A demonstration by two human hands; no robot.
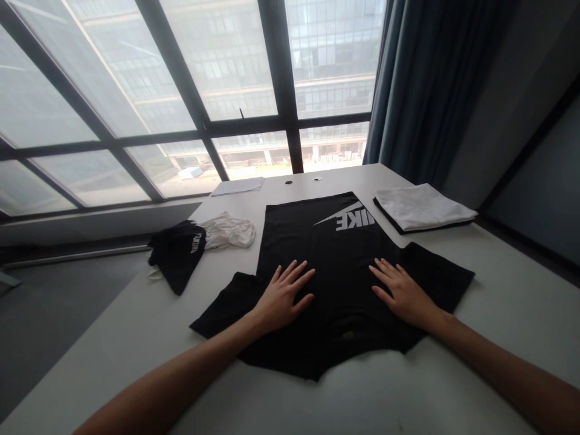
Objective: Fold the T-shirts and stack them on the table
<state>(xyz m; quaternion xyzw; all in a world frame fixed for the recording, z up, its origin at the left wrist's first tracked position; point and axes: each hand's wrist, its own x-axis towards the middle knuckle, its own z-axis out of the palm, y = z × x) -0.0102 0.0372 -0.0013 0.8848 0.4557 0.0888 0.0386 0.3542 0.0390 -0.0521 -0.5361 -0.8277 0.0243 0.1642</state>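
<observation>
A black T-shirt (pixel 335 260) with a white logo lies spread flat on the white table (pixel 498 290), collar towards me and sleeves out to both sides. My left hand (pixel 285 296) rests flat on the shirt near its left sleeve, fingers spread. My right hand (pixel 401 290) lies flat on the shirt near the right sleeve, fingers stretched out. Neither hand holds anything.
A folded stack of white over black garments (pixel 421 206) sits at the back right. Crumpled black clothing (pixel 179 254) and white clothing (pixel 229 231) lie at the table's left edge. White paper (pixel 238 185) lies by the window. A dark curtain (pixel 421 84) hangs at the right.
</observation>
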